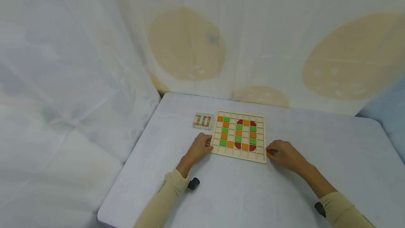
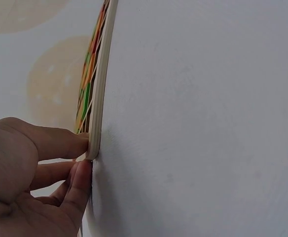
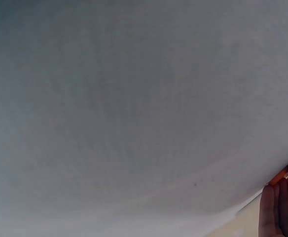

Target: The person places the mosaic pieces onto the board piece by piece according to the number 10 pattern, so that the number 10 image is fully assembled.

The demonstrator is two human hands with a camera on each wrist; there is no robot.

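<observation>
A wooden grid board (image 1: 238, 135) lies on the white table (image 1: 253, 192), with orange, green and red tiles set in it spelling "10". My left hand (image 1: 200, 147) holds the board's near-left corner; in the left wrist view its fingers (image 2: 67, 143) pinch the board's edge (image 2: 98, 98). My right hand (image 1: 284, 154) rests by the board's near-right corner and pinches a small orange tile (image 1: 270, 153). In the right wrist view the orange tile (image 3: 279, 177) shows beside the fingertips (image 3: 274, 212).
A small pattern card (image 1: 203, 120) showing the same "10" lies just left of the board. White cloth with pale yellow circles (image 1: 186, 45) hangs behind and left of the table. The table's left edge (image 1: 133, 161) drops off close to my left arm.
</observation>
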